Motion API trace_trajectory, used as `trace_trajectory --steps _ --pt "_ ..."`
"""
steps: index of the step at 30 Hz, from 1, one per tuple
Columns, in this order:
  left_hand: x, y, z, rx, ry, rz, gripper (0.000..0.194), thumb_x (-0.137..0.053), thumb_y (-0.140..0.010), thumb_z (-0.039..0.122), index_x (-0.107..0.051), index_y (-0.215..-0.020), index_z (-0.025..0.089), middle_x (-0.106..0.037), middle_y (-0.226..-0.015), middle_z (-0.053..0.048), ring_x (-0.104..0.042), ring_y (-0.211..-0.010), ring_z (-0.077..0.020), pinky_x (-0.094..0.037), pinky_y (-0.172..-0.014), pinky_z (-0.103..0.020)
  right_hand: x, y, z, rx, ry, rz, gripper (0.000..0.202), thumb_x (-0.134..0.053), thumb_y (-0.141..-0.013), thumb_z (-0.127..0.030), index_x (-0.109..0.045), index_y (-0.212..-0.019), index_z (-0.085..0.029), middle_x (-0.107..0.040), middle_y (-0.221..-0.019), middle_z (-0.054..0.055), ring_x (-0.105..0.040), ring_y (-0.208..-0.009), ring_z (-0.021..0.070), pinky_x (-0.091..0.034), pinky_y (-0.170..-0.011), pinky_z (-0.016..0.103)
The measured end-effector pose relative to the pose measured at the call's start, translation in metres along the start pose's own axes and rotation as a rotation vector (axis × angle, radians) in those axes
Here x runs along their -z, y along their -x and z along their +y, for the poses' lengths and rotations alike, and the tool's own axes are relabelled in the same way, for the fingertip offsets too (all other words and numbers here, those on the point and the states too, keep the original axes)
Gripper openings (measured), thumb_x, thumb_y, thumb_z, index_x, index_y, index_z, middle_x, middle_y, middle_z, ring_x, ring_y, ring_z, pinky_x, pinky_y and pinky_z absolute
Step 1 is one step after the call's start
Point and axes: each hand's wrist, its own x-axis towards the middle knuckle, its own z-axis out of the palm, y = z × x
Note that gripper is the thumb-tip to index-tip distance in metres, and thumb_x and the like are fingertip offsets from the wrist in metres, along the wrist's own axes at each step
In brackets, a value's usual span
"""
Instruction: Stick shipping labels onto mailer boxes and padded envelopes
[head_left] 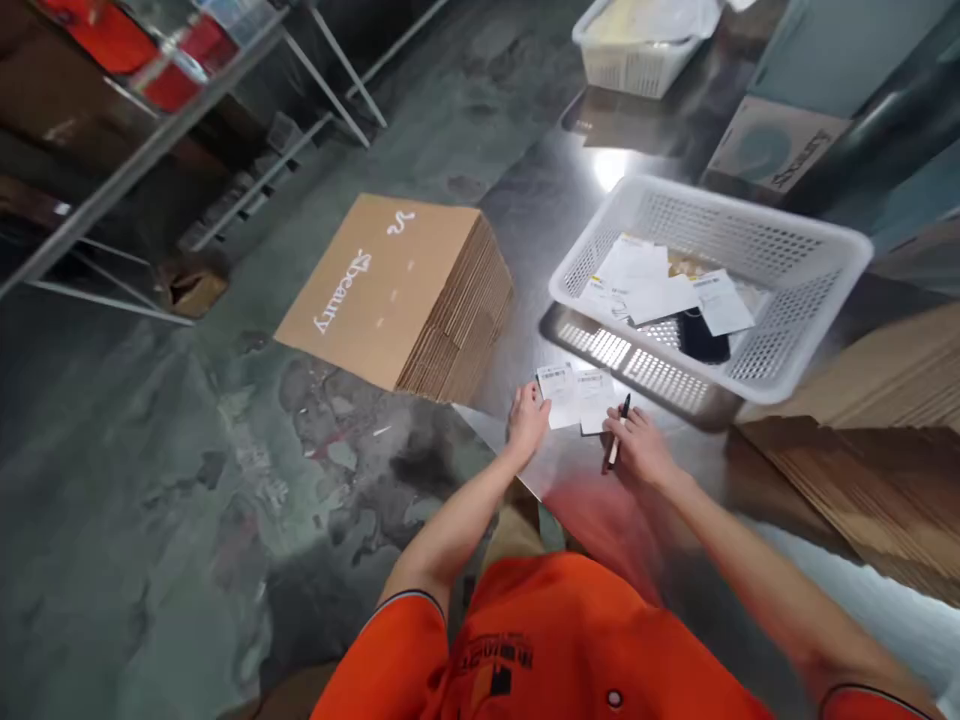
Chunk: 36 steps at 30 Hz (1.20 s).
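1. Right hand (pixel 641 445), seen from the head camera, rests on the shiny metal table (pixel 540 200) with its fingers curled around a black pen (pixel 616 435); the grip is closed on the barrel.
2. That pen's long axis runs nearly straight away from the person, tilted slightly right at the far end. Its dark cap end points toward the white basket (pixel 787 270), and a lighter part of the barrel shows toward the near end, by the palm.
3. Left hand (pixel 527 420) lies flat and open, fingers spread, holding nothing; its fingertips touch the near left edge of the paper slips (pixel 574 395).
4. These slips are small white labels with printed text and barcodes, lying flat and overlapping on the table between the two hands, just in front of the basket.
5. More white slips and a dark object lie inside the basket.
6. Left of the basket sits a stack of flattened cartons (pixel 397 290), printed with white lettering on top.
7. Another carton stack (pixel 885 430) lies to the right, and a second basket (pixel 637 50) stands well apart at the far end.
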Motion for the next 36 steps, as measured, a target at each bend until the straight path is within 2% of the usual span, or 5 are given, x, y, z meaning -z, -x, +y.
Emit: trace_trajectory --steps 4,7,15,24,36 --pt "0.006 0.007 -0.013 -0.553 -0.374 -0.162 0.047 -0.062 -0.09 0.034 -0.056 -0.137 0.028 -0.048 -0.151 -0.01 -0.041 -0.141 -0.03 -0.031 -0.117 -0.048 0.001 0.003 0.0 0.009 -0.08 -0.023 0.04 -0.051 -0.08 -0.006 -0.064 -0.117 -0.014 -0.064 -0.131 0.016 -0.052 -0.129 0.0329 -0.039 -0.108 0.053" --pt "-0.004 0.006 -0.022 -0.732 -0.342 -0.268 0.039 -0.061 -0.091 0.038 -0.063 -0.129 0.031 -0.051 -0.15 -0.007 -0.03 -0.148 -0.0313 -0.016 -0.122 -0.056 0.014 0.007 -0.002 -0.057 -0.246 0.042 0.038 -0.048 -0.087 -0.012 -0.061 -0.122 -0.015 -0.064 -0.131 0.016 -0.053 -0.129 0.0309 -0.045 -0.104 0.049" --pt "-0.017 0.002 -0.035 -0.741 -0.29 -0.307 0.042 -0.06 -0.091 0.042 -0.061 -0.132 0.031 -0.056 -0.146 -0.007 -0.027 -0.15 -0.0313 -0.001 -0.123 -0.06 0.042 -0.002 -0.025 -0.747 -0.815 0.519 0.04 -0.042 -0.099 -0.05 -0.065 -0.113 -0.02 -0.069 -0.074 0.005 -0.071 -0.069 0.0219 -0.056 -0.07 0.037" --pt "-0.017 0.002 -0.037 -0.79 -0.472 -0.267 0.043 -0.051 -0.096 0.045 -0.06 -0.135 0.029 -0.055 -0.147 -0.007 -0.031 -0.148 -0.033 -0.005 -0.122 -0.061 -0.022 -0.025 -0.049 -0.6 -0.521 0.39 0.017 -0.058 -0.083 -0.04 -0.056 -0.081 -0.023 -0.064 -0.069 0.0 -0.059 -0.06 0.0163 -0.049 -0.064 0.03" --pt "-0.019 0.001 -0.041 -0.831 -0.495 -0.242 0.044 -0.047 -0.097 0.044 -0.058 -0.136 0.028 -0.053 -0.149 -0.006 -0.032 -0.148 -0.0332 -0.003 -0.122 -0.061 -0.032 -0.027 -0.052 -0.582 -0.347 0.335 0.014 -0.053 -0.083 -0.035 -0.057 -0.076 -0.024 -0.064 -0.065 0.001 -0.06 -0.062 0.0177 -0.047 -0.065 0.029"
